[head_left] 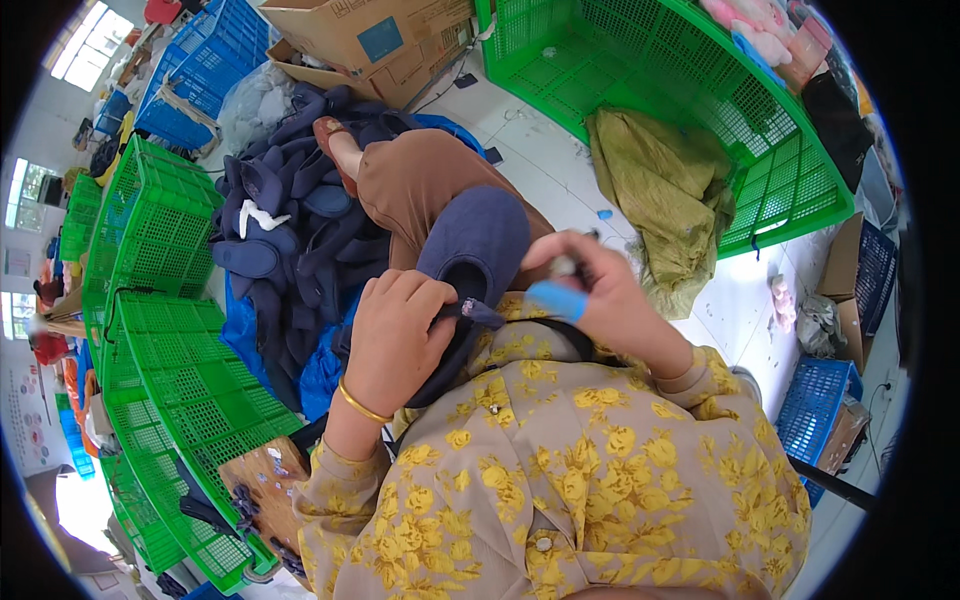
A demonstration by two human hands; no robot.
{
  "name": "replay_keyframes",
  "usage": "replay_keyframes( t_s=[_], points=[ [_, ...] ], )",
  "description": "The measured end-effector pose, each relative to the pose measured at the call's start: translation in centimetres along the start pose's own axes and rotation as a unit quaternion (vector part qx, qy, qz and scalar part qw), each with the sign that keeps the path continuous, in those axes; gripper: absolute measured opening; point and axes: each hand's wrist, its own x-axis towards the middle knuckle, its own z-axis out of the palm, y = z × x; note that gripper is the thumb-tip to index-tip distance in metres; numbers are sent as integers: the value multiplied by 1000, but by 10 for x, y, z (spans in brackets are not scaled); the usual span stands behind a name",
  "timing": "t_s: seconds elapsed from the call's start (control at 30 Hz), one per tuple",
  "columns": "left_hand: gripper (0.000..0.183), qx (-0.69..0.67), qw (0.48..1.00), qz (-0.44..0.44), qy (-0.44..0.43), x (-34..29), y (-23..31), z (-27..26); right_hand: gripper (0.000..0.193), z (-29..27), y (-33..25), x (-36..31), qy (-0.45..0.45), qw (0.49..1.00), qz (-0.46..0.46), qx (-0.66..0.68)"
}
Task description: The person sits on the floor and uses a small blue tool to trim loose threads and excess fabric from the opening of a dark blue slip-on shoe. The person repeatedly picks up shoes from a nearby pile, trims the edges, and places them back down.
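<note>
A navy fabric slipper (474, 228) lies across my lap, its rounded toe pointing away and its dark opening facing me. My left hand (395, 325), with a gold bangle at the wrist, is closed on the slipper's near side. Beside its fingertips a narrow navy flap (482, 312) with a small pale patch sticks out. To the right of the slipper, my right hand (605, 290) is raised and smeared by motion, its fingers curled in a pinch. Blue tape (556, 300) wraps one finger. Something small and dark shows at the fingertips, too blurred to name.
A heap of navy slippers (300, 200) lies on blue sheeting at the left, with a white scrap on top. Green crates (150, 240) line the left side; a large green crate (640, 50) and an olive sack (655, 190) stand right. Cardboard boxes (370, 40) are at the back.
</note>
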Motion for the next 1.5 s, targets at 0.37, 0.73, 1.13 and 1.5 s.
replay_keyframes(
  t_s=[0.37,0.73,1.13,1.5],
  points=[
    [24,-162,981,-69,81,-1,22,-9,37,14,-5,5,-59,952,-204,-220],
    [22,-398,896,-192,48,-22,14,-4,44,13,-7,2,-67,943,-231,-231],
    [18,-443,854,-249,110,-30,12,0,18,-73,-109,-28,-396,803,-222,387],
    [17,-460,843,-254,116,-34,12,5,19,-59,-126,-38,-497,743,-364,261]
  ],
)
